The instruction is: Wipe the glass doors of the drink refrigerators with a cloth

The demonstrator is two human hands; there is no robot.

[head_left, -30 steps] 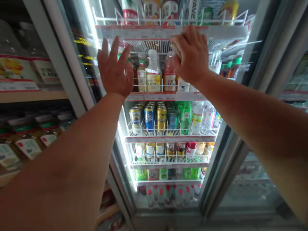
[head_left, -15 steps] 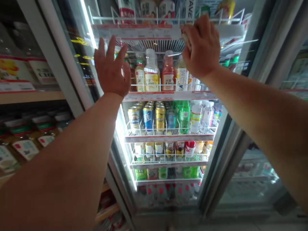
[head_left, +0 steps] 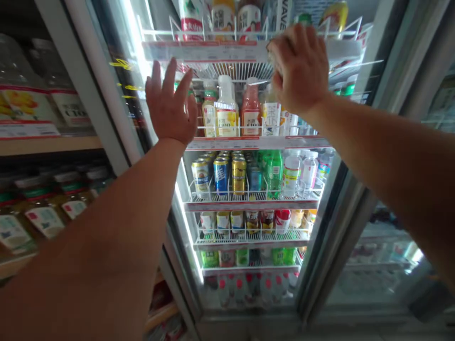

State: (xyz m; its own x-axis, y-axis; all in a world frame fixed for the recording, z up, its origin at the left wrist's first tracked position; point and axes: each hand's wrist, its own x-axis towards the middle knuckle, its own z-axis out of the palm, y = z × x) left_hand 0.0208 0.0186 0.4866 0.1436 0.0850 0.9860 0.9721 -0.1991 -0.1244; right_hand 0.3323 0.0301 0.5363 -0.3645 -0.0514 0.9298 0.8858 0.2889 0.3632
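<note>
My left hand [head_left: 171, 106] is raised with its fingers spread and holds nothing. It is at the left part of the cooler's glass door [head_left: 245, 293], in front of the bottle shelf; whether the palm touches the glass I cannot tell. My right hand [head_left: 304, 71] is higher and to the right, its fingers curled over a folded pale cloth [head_left: 274, 59] against the glass at the top shelf's edge. Most of the cloth is hidden under the hand. Behind the glass are a clear bottle with a yellow label [head_left: 227, 111] and a pink-red bottle [head_left: 251, 113].
Lit wire shelves behind the glass hold drink cans [head_left: 239, 175], green bottles [head_left: 274, 173] and cartons. An open rack of bottles [head_left: 42, 213] stands at the left. A metal door frame [head_left: 341, 237] and another glass-fronted cooler [head_left: 377, 279] are on the right.
The view has shifted slightly, so the shelves sit a little further right and lower. My right hand with the cloth has moved slightly right; my left hand remains spread.
</note>
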